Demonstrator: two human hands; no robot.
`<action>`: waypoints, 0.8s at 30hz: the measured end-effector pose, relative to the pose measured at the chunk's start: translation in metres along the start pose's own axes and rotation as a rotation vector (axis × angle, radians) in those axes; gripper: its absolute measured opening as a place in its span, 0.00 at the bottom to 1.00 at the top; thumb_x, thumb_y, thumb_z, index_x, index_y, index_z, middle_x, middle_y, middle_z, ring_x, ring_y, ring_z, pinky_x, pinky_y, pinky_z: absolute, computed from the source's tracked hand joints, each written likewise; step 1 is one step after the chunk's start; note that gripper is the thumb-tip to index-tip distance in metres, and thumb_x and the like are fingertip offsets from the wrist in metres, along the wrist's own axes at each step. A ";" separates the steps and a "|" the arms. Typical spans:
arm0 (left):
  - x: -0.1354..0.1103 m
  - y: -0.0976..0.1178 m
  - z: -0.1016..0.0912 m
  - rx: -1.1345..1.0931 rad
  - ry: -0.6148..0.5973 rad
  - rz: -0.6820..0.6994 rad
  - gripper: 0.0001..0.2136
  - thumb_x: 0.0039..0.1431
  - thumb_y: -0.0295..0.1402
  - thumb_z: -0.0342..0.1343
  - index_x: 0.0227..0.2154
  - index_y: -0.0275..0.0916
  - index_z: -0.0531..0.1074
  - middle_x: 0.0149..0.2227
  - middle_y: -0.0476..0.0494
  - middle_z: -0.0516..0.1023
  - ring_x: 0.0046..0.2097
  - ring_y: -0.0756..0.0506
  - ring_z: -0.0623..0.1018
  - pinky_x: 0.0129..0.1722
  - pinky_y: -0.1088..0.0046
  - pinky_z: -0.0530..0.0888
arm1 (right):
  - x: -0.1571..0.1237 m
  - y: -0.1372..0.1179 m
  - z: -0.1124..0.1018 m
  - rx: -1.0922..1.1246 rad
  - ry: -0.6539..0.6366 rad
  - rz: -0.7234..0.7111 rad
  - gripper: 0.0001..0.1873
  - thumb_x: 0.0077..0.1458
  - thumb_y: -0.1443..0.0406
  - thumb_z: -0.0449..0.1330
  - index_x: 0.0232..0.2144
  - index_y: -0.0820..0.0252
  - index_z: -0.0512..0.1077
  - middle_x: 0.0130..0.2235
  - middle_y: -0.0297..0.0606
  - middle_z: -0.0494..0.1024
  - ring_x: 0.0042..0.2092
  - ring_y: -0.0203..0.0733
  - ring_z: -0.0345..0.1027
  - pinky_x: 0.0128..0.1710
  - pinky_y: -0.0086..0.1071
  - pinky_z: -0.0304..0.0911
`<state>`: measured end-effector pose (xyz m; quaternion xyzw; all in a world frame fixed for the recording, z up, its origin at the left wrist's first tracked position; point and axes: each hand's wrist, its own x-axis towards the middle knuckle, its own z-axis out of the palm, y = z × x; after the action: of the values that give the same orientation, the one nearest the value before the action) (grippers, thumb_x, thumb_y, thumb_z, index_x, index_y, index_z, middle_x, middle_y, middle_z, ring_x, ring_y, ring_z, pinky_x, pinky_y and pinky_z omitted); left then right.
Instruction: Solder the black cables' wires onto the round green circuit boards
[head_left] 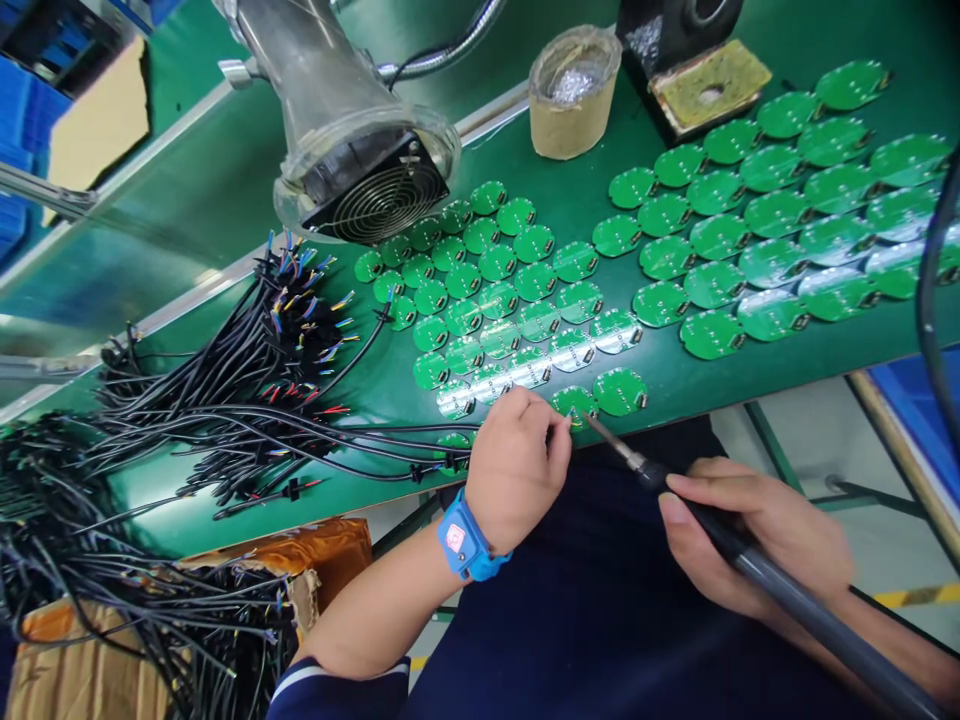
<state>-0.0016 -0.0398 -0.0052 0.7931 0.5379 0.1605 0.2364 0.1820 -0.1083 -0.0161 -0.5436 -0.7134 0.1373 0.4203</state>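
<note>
My left hand [519,462], with a blue wrist strap [463,540], is closed in a pinch at the bench's front edge. A black cable [390,430] runs from the left into this hand; its end is mostly hidden by the fingers. Just beyond the fingertips lies a round green circuit board [574,404]. My right hand [750,530] is wrapped round a soldering iron [720,530], whose tip reaches that board's right side. Another green board [620,391] lies to its right. One more board [454,450] is partly covered by cables and my left hand.
Rows of green boards [712,285] cover the green bench [480,130]. Bundled black cables [225,370] with stripped coloured ends lie left. A fume extractor [375,190] hangs over the back. Behind the boards stand a taped solder cup [574,95] and an iron stand with sponge [709,85].
</note>
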 end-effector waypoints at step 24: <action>0.010 0.001 -0.008 -0.028 -0.119 -0.054 0.05 0.58 0.28 0.52 0.28 0.36 0.70 0.33 0.43 0.67 0.36 0.46 0.70 0.39 0.66 0.72 | 0.009 0.003 0.009 0.060 -0.012 -0.059 0.13 0.48 0.72 0.61 0.37 0.58 0.67 0.26 0.31 0.71 0.25 0.32 0.67 0.23 0.26 0.65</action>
<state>-0.0014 -0.0291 0.0023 0.7829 0.5419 0.1141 0.2835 0.1767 -0.0973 -0.0193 -0.5088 -0.7271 0.1497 0.4360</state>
